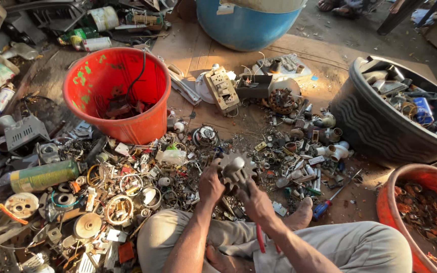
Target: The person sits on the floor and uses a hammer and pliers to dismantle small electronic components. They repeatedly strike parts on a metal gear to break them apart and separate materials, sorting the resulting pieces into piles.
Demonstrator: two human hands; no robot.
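Observation:
I sit on the ground with a grey toothed metal gear part held up in front of my knees. My left hand grips its left side. My right hand closes around a tool with red handles whose head is at the gear's underside; the tool's tip is hidden behind the part. Around my hands lies a spread of small metal scrap, rings and fittings.
A red bucket with wires stands at upper left. A black tub of scrap sits at right, an orange basin of rusty bits at lower right, a blue drum at the top. A green spray can lies left.

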